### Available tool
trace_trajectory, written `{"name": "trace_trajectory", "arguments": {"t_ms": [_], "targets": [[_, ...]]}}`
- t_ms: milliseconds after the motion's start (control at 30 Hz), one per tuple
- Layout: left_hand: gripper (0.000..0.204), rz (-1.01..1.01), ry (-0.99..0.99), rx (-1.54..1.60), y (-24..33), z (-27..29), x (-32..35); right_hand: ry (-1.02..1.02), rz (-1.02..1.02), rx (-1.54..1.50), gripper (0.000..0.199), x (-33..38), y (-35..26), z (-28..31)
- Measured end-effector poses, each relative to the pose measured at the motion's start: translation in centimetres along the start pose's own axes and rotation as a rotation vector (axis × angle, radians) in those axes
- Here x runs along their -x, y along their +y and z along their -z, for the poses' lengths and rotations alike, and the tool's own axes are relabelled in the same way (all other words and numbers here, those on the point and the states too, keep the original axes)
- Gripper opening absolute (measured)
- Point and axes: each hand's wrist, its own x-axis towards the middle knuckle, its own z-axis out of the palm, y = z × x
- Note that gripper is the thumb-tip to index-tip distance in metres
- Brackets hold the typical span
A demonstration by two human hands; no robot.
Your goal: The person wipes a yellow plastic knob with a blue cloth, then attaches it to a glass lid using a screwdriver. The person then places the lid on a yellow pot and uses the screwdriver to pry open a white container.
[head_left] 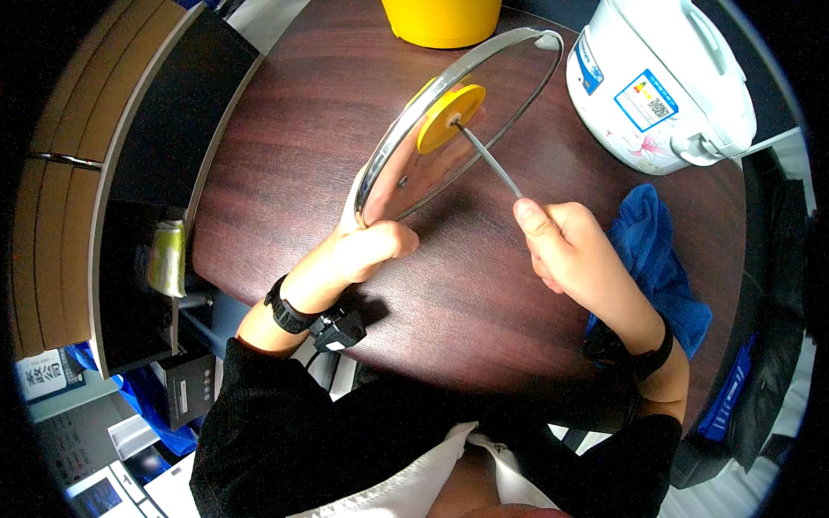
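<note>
My left hand (373,249) grips the lower edge of a round glass pot lid (381,160) with a metal rim, its fingers partly seen through the glass. The lid is tilted up on its edge above the table. At its centre is a yellow knob (433,130). My right hand (566,244) is closed round a screwdriver (494,162), whose handle is hidden in the fist. The thin metal shaft slants up and left, and its tip meets the middle of the knob's yellow disc.
Beyond the lid, a yellow container (442,24) stands on the dark brown wooden table (276,147). A white rice cooker (661,86) is at the far right. A blue cloth (643,233) lies beside my right forearm. Left of the table is an open shelf (142,164) holding a green packet (167,259).
</note>
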Motion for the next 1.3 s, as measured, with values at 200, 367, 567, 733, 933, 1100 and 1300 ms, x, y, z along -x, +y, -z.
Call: {"name": "trace_trajectory", "arguments": {"t_ms": [200, 367, 567, 733, 933, 1100, 1300], "targets": [[0.093, 0.029, 0.006, -0.028, 0.0, 0.3, 0.4, -0.226, -0.154, -0.261, 0.064, 0.1, -0.2, -0.1], [0.092, 0.065, 0.015, -0.04, 0.0, 0.6, 1.2, -0.366, -0.237, -0.478, 0.057, 0.3, -0.5, -0.4], [0.092, 0.025, -0.007, -0.255, -0.4, 1.1, 1.4, -0.65, -0.357, -0.869, 0.06, 0.3, -0.5, -0.1], [0.095, 0.007, 0.008, -0.069, 0.4, 0.4, 1.6, -0.793, -0.32, -0.811, 0.062, -0.1, -0.8, 1.1], [0.1, -0.025, 0.072, 0.036, -0.1, 0.3, -0.1, -0.023, -0.023, 0.087, 0.059, 0.5, -1.5, 1.2], [0.102, 0.029, 0.057, -0.048, 0.0, 0.3, -0.5, 0.48, 0.206, 0.745, 0.052, 0.9, -2.1, 0.9], [0.099, -0.084, 0.015, -0.052, -1.2, 0.3, -0.9, 0.495, 0.196, 0.772, 0.05, 0.8, -1.6, 0.7]]}}
